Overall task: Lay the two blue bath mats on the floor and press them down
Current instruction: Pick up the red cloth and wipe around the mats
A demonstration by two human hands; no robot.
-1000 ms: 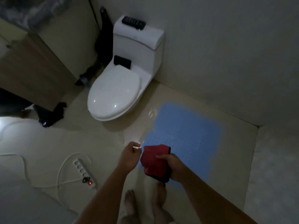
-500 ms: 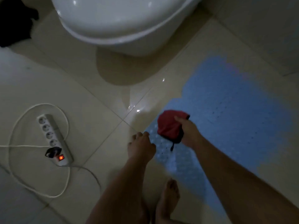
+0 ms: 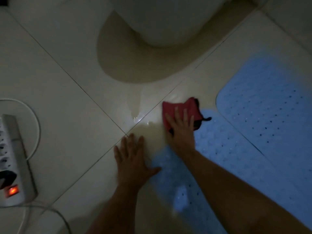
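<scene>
I saw my left hand (image 3: 130, 158) lying flat on the tiled floor (image 3: 64, 102) in the lower middle of the frame, fingers straight and spread, holding nothing; its thumb reached to the edge of the near mat (image 3: 224, 157). My right hand (image 3: 181, 127), just right of center, pressed flat on a red cloth (image 3: 179, 107), fingers straight over it, not curled round it. The cloth sat partly on bare tile and partly over the near mat's upper corner, with a dark edge and a small loop sticking out on its right side.

The 2 blue mats lay flat on the floor at the right of the frame. The far mat (image 3: 270, 105) filled the right edge, its rounded corner toward the cloth, and the near mat ran from the cloth down to the bottom of the frame, under my right forearm. They lay side by side; whether they overlapped, I could not tell.

The toilet (image 3: 168, 17) base stood at top center. A power strip (image 3: 15, 157) with a lit red switch and white cable lay at the left edge.
</scene>
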